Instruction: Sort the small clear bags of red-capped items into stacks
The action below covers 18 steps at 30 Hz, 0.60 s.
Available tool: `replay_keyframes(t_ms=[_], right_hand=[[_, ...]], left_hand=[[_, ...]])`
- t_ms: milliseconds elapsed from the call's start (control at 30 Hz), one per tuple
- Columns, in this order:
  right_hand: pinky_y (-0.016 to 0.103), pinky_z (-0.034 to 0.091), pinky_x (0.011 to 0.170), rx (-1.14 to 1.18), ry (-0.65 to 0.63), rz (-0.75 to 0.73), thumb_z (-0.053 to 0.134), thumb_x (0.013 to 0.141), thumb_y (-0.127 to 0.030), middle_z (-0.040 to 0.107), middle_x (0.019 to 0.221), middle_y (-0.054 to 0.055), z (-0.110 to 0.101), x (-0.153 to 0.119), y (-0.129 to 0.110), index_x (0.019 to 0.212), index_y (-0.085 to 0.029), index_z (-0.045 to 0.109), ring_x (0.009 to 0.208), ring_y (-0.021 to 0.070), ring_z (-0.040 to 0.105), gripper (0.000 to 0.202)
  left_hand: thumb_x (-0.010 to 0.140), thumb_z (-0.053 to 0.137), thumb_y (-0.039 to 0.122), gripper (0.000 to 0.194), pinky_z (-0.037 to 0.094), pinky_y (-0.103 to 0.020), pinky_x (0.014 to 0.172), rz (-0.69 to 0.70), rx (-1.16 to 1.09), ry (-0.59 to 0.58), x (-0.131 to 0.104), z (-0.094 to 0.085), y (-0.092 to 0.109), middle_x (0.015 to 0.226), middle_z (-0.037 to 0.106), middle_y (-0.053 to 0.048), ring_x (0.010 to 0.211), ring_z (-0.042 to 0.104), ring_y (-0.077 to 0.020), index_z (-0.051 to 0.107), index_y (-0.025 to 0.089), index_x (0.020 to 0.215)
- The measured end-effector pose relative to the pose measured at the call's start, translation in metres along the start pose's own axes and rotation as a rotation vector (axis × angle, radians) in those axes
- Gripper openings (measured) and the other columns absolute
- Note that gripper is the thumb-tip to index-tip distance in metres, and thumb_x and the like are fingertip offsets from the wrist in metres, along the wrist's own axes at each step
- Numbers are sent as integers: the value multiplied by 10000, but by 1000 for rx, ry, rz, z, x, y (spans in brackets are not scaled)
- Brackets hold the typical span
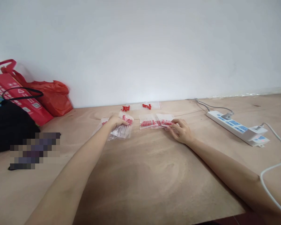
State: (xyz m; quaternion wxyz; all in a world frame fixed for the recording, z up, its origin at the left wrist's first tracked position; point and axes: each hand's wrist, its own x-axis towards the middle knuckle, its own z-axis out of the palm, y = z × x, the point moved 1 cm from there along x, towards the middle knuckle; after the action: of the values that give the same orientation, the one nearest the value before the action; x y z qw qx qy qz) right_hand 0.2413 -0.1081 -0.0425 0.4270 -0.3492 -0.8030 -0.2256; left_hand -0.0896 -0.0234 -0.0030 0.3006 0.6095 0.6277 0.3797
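Observation:
Several small clear zip bags holding red pieces lie on the wooden table. My left hand (pixel 115 121) has its fingers closed on a clear bag (pixel 127 118) with red pieces inside, above other clear bags (pixel 119 132) at the left. My right hand (pixel 181 131) pinches the right edge of another bag (pixel 165 118) with red pieces. That bag overlaps a bag (pixel 147 122) holding a row of red pieces. Farther back, loose-looking red pieces (pixel 125 108) and more red pieces (pixel 147 106) lie on or beside flat clear bags (pixel 155 105).
A white power strip (pixel 234 126) with plugs and a cable (pixel 275 165) lies on the right. Red bags (pixel 53 97) and a black bag (pixel 11 125) stand at the left, near a blurred dark object (pixel 35 151). The wall (pixel 154 47) borders the wooden table (pixel 140 187).

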Motion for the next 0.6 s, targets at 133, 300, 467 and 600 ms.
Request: replay_keyframes(t_ms=[133, 300, 467, 600], right_hand=[[314, 394, 667, 31, 7, -5, 526, 764, -243, 566, 833, 62, 9, 6, -18, 789, -195, 574, 739, 162, 508, 72], [281, 439, 636, 375, -58, 139, 500, 777, -246, 578, 837, 53, 25, 24, -57, 947, -206, 542, 681, 135, 523, 179], [221, 438, 495, 794, -178, 478, 654, 640, -339, 574, 974, 78, 49, 60, -87, 1213, -171, 356, 495, 60, 492, 668], [184, 358, 422, 920, -283, 543, 587, 696, -331, 553, 595, -24, 63, 84, -93, 830, -155, 568, 432, 57, 441, 222]], left_hand=[[379, 774, 287, 367, 504, -351, 566, -115, -91, -75, -16, -5, 2, 616, 632, -77, 589, 612, -218, 568, 107, 623], [432, 774, 307, 466, 511, -340, 713, 46, -366, -11, -50, -10, 16, 868, 654, -87, 766, 622, -197, 604, 123, 825], [498, 751, 356, 412, 479, -372, 823, 311, -369, -50, -82, 4, 39, 901, 661, -77, 855, 603, -210, 645, 137, 831], [539, 721, 398, 391, 487, -384, 818, 353, -341, -84, -91, 11, 46, 878, 668, -69, 847, 608, -217, 657, 135, 821]])
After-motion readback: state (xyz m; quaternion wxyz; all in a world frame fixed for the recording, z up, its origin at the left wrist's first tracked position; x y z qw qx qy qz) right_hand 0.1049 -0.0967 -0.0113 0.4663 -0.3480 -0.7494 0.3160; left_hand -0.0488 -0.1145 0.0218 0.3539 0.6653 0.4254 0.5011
